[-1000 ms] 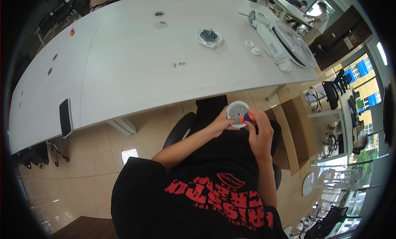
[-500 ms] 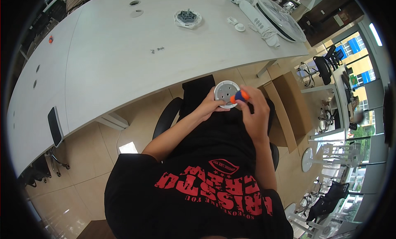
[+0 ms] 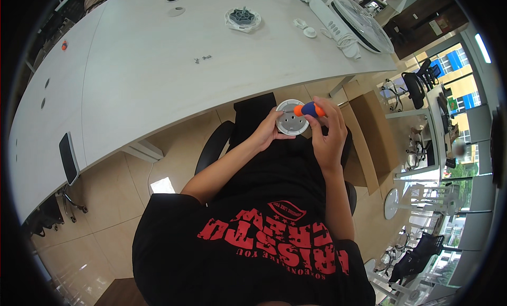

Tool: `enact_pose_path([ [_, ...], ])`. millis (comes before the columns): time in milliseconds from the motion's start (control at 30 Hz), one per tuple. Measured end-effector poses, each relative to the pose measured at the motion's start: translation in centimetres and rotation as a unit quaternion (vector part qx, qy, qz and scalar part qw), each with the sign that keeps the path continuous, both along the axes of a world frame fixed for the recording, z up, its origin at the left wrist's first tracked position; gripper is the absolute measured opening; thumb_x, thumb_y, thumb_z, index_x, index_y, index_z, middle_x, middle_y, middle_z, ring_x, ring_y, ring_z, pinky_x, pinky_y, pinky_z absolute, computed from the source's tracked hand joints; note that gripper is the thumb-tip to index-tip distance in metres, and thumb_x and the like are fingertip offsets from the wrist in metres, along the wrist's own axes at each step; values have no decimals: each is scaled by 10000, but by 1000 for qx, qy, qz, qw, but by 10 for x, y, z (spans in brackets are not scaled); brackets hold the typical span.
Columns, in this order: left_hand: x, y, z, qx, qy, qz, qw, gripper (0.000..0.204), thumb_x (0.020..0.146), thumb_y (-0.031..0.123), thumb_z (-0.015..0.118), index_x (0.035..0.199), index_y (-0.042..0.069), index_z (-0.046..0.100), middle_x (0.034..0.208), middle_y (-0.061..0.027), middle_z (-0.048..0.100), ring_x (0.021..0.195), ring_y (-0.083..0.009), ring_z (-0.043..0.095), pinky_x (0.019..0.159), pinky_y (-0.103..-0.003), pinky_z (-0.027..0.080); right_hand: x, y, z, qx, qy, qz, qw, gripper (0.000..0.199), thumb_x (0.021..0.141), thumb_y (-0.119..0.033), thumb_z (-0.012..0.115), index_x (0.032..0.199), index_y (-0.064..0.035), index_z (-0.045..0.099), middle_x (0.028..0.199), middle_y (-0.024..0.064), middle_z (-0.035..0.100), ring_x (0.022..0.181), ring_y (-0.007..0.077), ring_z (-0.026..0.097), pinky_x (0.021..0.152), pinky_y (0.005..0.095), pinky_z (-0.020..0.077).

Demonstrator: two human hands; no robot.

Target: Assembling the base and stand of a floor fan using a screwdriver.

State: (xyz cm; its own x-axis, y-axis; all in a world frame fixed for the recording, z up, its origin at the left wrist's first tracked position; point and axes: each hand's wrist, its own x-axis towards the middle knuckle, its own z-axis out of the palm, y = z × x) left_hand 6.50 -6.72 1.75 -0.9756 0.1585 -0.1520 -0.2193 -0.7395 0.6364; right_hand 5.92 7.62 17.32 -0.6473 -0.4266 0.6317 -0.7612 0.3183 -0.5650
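A round white part [image 3: 291, 126] with a grey, holey face is over my lap, just off the near edge of the worktop [image 3: 148, 58]. My left grip [image 3: 268, 130] holds it by the rim from 8 o'clock, with the thumb up by the top of the rim. My right grip [image 3: 328, 138] comes from 4 o'clock and is closed around the fat orange and blue handle of a screwdriver [image 3: 310, 110]. Its thin rod points to 9 o'clock, over the grey face. I cannot tell if the tip sits in a hole.

Counting from the round part, a brown box [image 3: 372, 139] is between 3 and 4 o'clock. On the worktop, tiny metal bits [image 3: 204, 58] lie at 10 o'clock. A dark grey part [image 3: 242, 19] sits on a see-through wrap at 11 o'clock. Small white pieces [image 3: 309, 32] are near 12 o'clock. At 1 o'clock, a white pole [image 3: 331, 22] lies beside a round fan cage [image 3: 364, 23]. A phone [image 3: 68, 159] lies close to 9 o'clock.
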Motion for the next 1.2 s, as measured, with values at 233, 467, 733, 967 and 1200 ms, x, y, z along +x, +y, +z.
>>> enact_pose_path([
  [233,0,0,-1,-4,-2,-1,1000,508,1104,351,388,1528,78,336,1460,-210,502,1288,-337,621,955,-488,635,-5,-3,-6,7,12,3,1000,375,892,48,718,1254,-15,644,1221,161,680,1092,343,689,919,395,569],
  [467,-2,1,-3,4,-4,1,1000,499,1098,370,415,1500,80,354,1457,-203,504,1275,-331,632,953,-486,635,-5,-5,-3,25,21,7,999,382,883,73,695,1253,-5,641,1234,167,674,1112,354,681,942,407,559],
  [733,-1,0,-2,4,-4,2,1000,509,1102,361,398,1524,82,336,1471,-198,499,1281,-324,629,951,-486,637,-5,-7,0,27,10,13,1000,394,892,111,636,1269,-2,616,1260,175,659,1148,364,664,969,405,549],
  [967,1,0,3,-4,-2,1,1000,498,1109,335,359,1536,81,320,1478,-203,494,1292,-327,623,945,-485,641,-9,-2,-4,16,-11,9,1000,410,900,116,619,1292,-3,595,1289,174,641,1157,367,655,970,400,546],
  [1200,0,0,0,-5,1,2,1000,492,1110,331,349,1532,80,326,1474,-203,495,1287,-324,626,945,-478,643,-8,-4,3,21,-19,21,999,406,913,115,592,1297,-19,599,1317,163,636,1176,360,652,991,399,538],
])
